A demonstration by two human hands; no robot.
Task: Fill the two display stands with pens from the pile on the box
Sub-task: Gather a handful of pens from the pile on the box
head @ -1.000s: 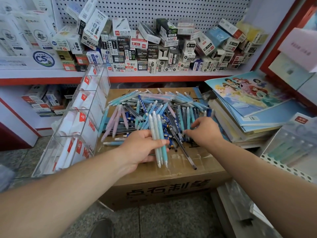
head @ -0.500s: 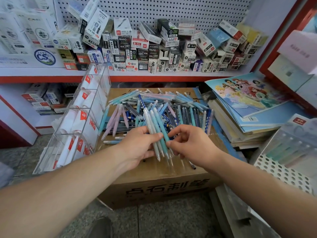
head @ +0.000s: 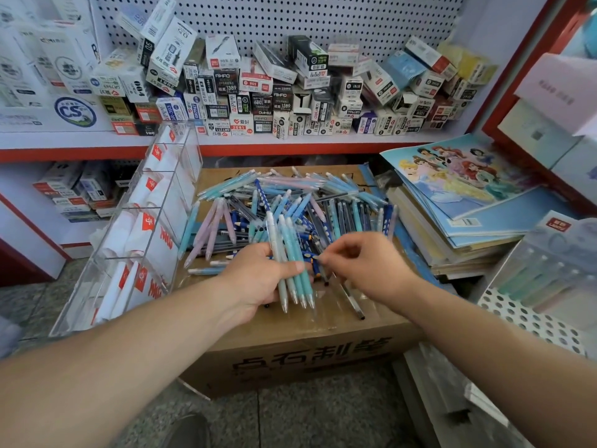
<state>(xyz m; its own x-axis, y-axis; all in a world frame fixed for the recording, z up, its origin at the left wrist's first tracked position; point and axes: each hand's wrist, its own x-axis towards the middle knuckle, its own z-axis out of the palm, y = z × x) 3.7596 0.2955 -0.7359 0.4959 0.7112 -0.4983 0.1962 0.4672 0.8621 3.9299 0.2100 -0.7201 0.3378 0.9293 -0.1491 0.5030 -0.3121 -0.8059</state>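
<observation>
Head view: the left hand (head: 258, 279) grips a bundle of teal pens (head: 292, 253), tips toward 6 o'clock. At its 3 o'clock, the right hand (head: 365, 270) pinches a dark blue pen (head: 310, 257) touching the bundle. The pile (head: 290, 202) lies at 12 o'clock of both hands on the box (head: 290, 350). A clear display stand (head: 145, 227) borders the box at 9 o'clock and stacked books (head: 452, 227) border it at 3 o'clock.

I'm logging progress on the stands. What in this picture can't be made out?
Head view, the only one:
- Right hand: motion blur hides whether its fingers pinch a pen.
- Pens in the left hand: the thumb and the front pens hide their count.
- Clear stand: white printed sheets inside hide any pens there.
- Perforated rack: cut off by the right edge, and what is above it is blurred.
</observation>
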